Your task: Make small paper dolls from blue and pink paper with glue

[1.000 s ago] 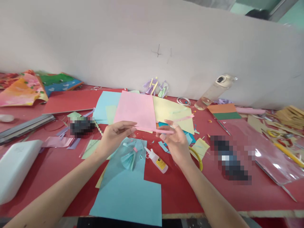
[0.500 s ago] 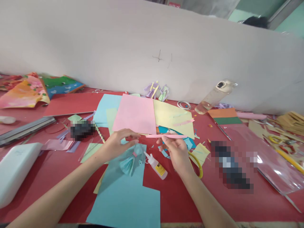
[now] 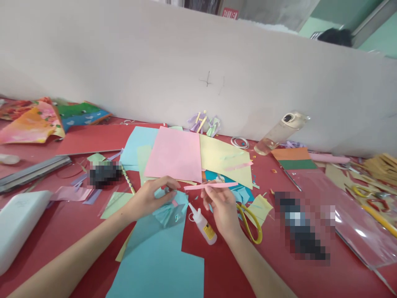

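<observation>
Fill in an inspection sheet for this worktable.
Surface: red table, partly covered by paper sheets.
Job's things: pink strip, held; blue pleated piece on blue paper; white bottle with yellow label, lying beside it.
Clutter: paper scraps, yellow scissors handle, clear bottle, white case.
Grips: right hand pinches the strip; left hand, fingers apart, is over the pleated piece, contact unclear.
Cables: none certain; white coil by the wall may be cord.
Surroundings: white wall with a cross mark; red sign beyond.
</observation>
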`<state>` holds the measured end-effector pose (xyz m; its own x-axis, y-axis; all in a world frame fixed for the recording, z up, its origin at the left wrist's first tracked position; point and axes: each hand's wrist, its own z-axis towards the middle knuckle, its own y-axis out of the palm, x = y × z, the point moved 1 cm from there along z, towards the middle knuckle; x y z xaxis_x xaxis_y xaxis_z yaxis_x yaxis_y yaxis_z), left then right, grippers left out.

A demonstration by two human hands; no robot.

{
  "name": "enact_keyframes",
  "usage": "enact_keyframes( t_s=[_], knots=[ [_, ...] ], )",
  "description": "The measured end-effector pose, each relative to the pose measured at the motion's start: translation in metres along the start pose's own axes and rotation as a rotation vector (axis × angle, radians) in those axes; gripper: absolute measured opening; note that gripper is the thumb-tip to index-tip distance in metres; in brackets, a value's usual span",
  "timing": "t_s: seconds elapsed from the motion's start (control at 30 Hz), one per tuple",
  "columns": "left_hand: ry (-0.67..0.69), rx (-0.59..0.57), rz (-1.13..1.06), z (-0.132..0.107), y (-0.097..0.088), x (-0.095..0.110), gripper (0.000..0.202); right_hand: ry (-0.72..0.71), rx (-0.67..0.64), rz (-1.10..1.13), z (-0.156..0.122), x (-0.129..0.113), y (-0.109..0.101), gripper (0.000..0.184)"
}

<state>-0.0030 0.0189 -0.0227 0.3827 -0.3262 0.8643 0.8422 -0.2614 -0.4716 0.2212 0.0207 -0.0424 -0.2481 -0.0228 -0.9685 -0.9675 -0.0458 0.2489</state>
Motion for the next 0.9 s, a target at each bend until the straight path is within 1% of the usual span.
enact_keyframes(
  t_s=[0.1, 0.17, 0.23, 0.3, 0.33, 0.53, 0.6, 0.7, 0.8, 0.9],
  knots=[
    [0.054, 0.016, 0.026, -0.001, -0.003, 0.002, 0.013, 0.005, -0.009, 0.049, 0.001, -0.002, -0.002, 0.019],
    [0.125, 0.08, 0.11, -0.002, -0.005, 0.004, 0.013, 0.016, -0.037, 0.058, 0.001, -0.003, -0.002, 0.02],
    [0.188, 0.172, 0.187, -0.002, -0.007, 0.006, 0.014, 0.018, -0.076, 0.053, 0.0, -0.002, -0.001, 0.022],
    [0.215, 0.237, 0.2, -0.002, -0.008, 0.008, 0.013, 0.004, -0.113, 0.038, -0.001, -0.001, 0.0, 0.022],
    [0.221, 0.244, 0.186, -0.002, -0.008, 0.008, 0.013, -0.01, -0.126, 0.028, -0.002, 0.0, -0.001, 0.021],
    [0.266, 0.182, 0.133, -0.003, 0.001, 0.009, 0.014, -0.171, -0.139, -0.071, -0.004, 0.003, -0.003, 0.012],
    [0.268, 0.157, 0.131, -0.004, 0.005, 0.008, 0.014, -0.226, -0.15, -0.122, -0.005, 0.001, 0.0, 0.011],
    [0.267, 0.144, 0.134, -0.005, 0.01, 0.007, 0.009, -0.291, -0.169, -0.188, -0.008, -0.003, 0.006, 0.012],
    [0.252, 0.118, 0.083, -0.006, 0.012, 0.009, 0.007, -0.305, -0.164, -0.239, -0.009, -0.008, 0.012, 0.014],
    [0.219, 0.083, 0.003, -0.006, 0.011, 0.011, 0.009, -0.278, -0.128, -0.293, -0.006, -0.011, 0.016, 0.015]
  ],
)
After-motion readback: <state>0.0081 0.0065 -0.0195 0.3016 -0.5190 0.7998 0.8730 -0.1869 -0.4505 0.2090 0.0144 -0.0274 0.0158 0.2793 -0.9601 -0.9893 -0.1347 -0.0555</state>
